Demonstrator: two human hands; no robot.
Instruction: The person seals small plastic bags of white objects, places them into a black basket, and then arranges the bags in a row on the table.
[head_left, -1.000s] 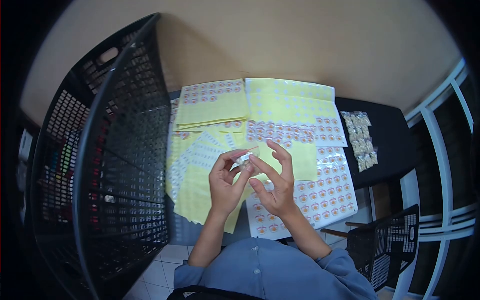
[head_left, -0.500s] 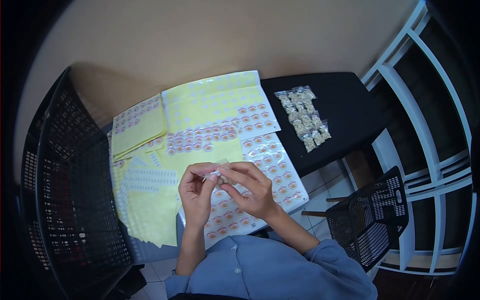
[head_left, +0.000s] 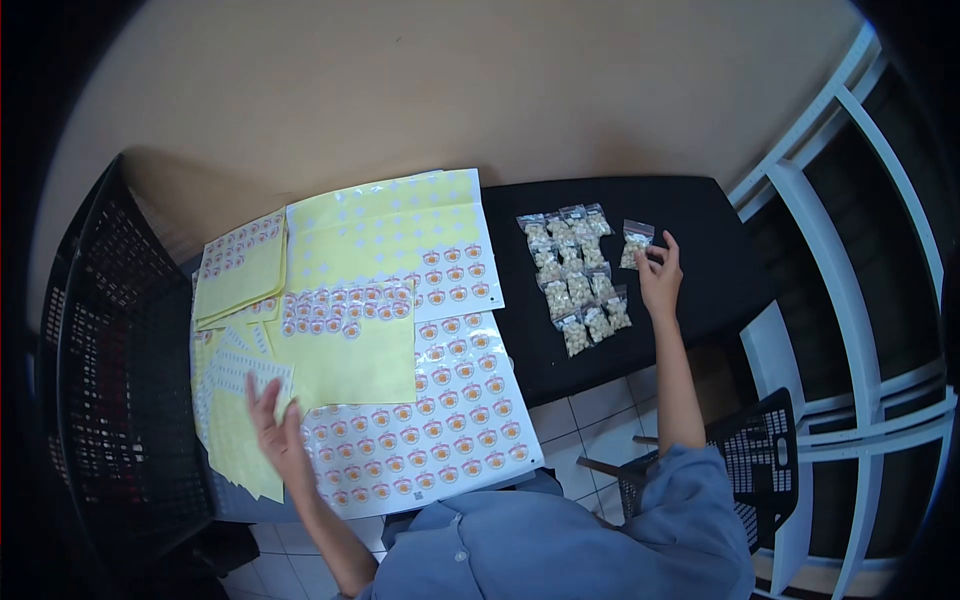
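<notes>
My right hand [head_left: 661,280] reaches out over the black tabletop, its thumb and fingers on the lower right of a small clear zip bag [head_left: 637,238] of pale beige pieces. This bag is just right of several similar filled bags [head_left: 574,290], laid in close rows. My left hand [head_left: 280,432] has its fingers spread and holds nothing. It hovers over strips with small printed text [head_left: 238,372] and yellow backing sheets [head_left: 237,440]. Right of it lies a large white sheet of round pink and orange stickers [head_left: 440,432].
A partly used yellow sticker sheet [head_left: 360,225] lies near the wall, beside a folded stack of yellow sheets [head_left: 240,270]. A tall black perforated basket [head_left: 110,370] rises on the left. At right are a smaller black basket [head_left: 752,455] and a white metal rack [head_left: 830,260].
Both hands were together holding a small bag over the sheets. They have parted: the right has carried a bag to the black tabletop, and the left has moved left, opening.
</notes>
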